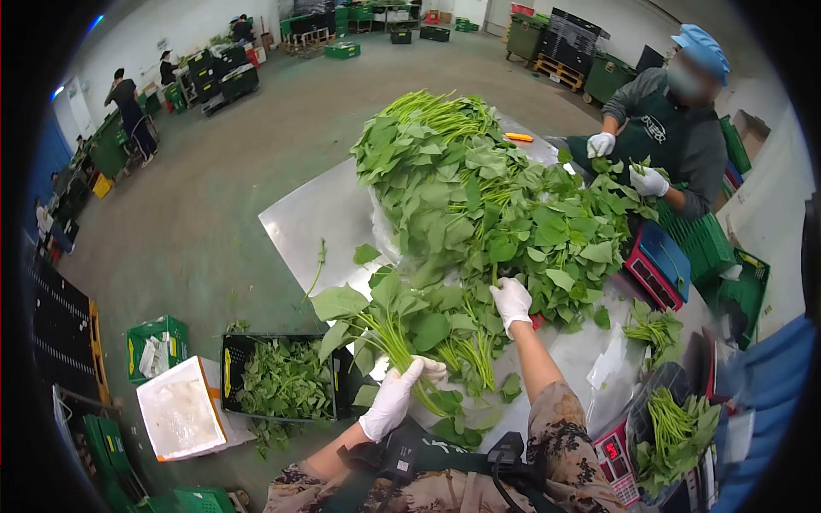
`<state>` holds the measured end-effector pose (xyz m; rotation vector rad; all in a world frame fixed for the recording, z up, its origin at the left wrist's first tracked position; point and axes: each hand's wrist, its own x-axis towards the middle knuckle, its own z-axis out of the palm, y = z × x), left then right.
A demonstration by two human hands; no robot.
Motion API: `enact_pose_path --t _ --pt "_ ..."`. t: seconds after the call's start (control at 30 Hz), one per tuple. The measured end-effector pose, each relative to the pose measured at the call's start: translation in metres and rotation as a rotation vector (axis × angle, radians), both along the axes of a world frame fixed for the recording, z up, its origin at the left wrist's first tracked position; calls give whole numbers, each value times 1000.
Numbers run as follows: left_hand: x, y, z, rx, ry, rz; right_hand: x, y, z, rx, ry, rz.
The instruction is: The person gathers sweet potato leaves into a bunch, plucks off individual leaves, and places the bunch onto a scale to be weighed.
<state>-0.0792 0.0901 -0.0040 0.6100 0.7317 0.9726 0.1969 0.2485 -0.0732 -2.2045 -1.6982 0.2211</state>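
Observation:
My left hand (pixel 400 395), in a white glove, is closed around a bunch of leafy green stems (pixel 385 335) near the table's front edge. My right hand (pixel 511 301), gloved too, reaches into the large pile of greens (pixel 453 188), its fingers closed on a stem at the pile's near side. Between my two hands, more stems (pixel 473 355) lie on the metal table (pixel 299 218). A small bunch (pixel 654 329) rests at the right of the table, and another bunch (pixel 671 432) lies by a red scale (pixel 614 462).
Across the table at the right, a co-worker (pixel 676 128) in a blue cap handles leaves beside a red and blue scale (pixel 657 265). At lower left stand a black crate of greens (pixel 229 372), a white foam box (pixel 178 410) and a green crate (pixel 175 333).

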Motion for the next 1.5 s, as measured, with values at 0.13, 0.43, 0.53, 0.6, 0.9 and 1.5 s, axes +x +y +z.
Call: enact_pose_path --t 0.13,0.43,0.53,0.6,0.9,1.5 --pt "-8 -3 -7 26 55 80 10 -12 26 160 237 89" --pt "9 9 14 158 121 10 -29 -114 129 -60 1152 283" --pt "15 13 25 220 122 -17 -43 -135 135 -72 1315 347" --pt "13 12 28 285 139 -52 -49 -142 139 -66 1422 369" --pt "3 4 22 220 129 25 -35 -135 116 -174 1394 259" --pt "1 1 27 139 97 -94 -96 -163 117 -421 1260 423"
